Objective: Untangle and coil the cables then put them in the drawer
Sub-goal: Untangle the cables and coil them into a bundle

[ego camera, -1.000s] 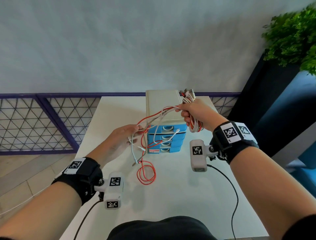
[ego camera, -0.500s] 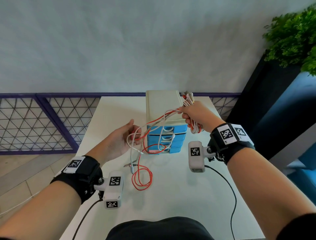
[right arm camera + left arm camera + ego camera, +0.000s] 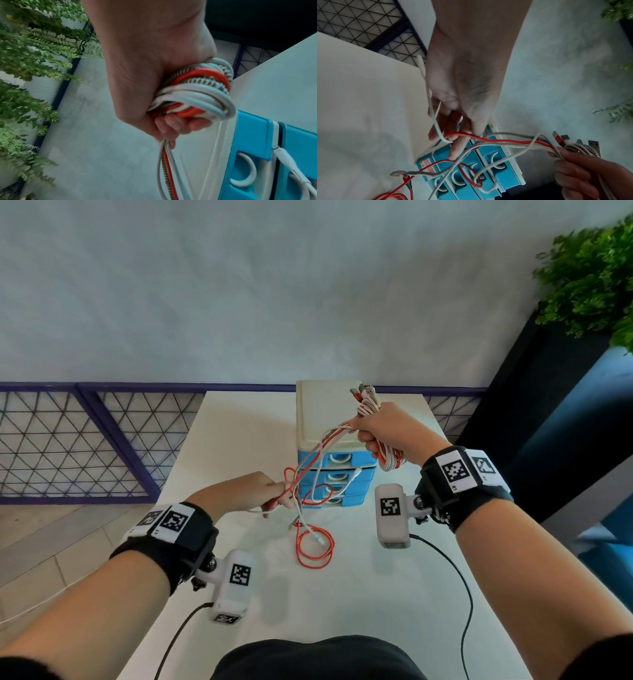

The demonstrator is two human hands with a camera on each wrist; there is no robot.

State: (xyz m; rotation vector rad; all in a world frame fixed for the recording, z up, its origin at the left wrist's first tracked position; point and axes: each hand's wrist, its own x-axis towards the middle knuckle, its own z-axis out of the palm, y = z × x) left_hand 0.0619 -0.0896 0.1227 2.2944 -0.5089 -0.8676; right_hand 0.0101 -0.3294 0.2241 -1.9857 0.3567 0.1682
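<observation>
My right hand [image 3: 368,433] is raised beside the drawer unit's top and grips a coiled bundle of red, white and braided cables [image 3: 193,92]. Their USB plugs [image 3: 363,393] stick up above the fist. Loose strands [image 3: 318,453] run down and left to my left hand [image 3: 275,498], which pinches a red and a white strand [image 3: 462,136] in front of the drawers. The red cable's tail [image 3: 315,546] lies in loops on the white table. The small drawer unit [image 3: 329,412] has a cream top and blue drawer fronts [image 3: 496,169], all pushed in.
The white table [image 3: 376,594] ends at a purple mesh railing [image 3: 102,446] behind and to the left. A dark planter with green leaves [image 3: 589,285] stands at the right. Black camera leads [image 3: 462,577] trail over the table near me.
My left hand has turned from palm up to knuckles up and closed its fingers on the strands, a little lower. The right hand with the coil has hardly moved.
</observation>
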